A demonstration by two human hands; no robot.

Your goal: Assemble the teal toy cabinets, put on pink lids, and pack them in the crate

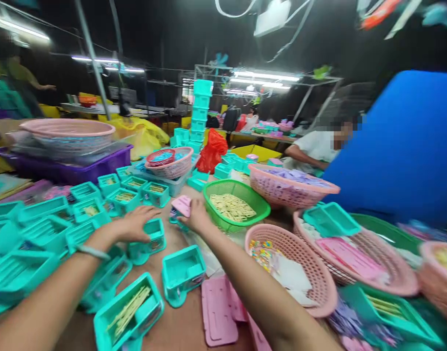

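My left hand [137, 225], its fingers spread apart, reaches over a small teal plastic box [157, 239]; whether it touches the rim I cannot tell. Farther forward, my right hand [197, 217] grips a small box with a pink lid [182, 205], partly hidden by the fingers and blurred. Below the hands stand an open teal box [183, 270] and another teal box holding pale yellow sticks [132, 309]. Pink plastic panels [219, 312] lie beside my right forearm.
Many teal boxes [40, 229] crowd the left side. A green basket [262, 209] holds pale sticks; pink baskets [329, 273] with small parts line the right. A purple tub [99, 165] stands at back left. A person in a white shirt [314, 146] sits beyond, near a blue panel [399, 156].
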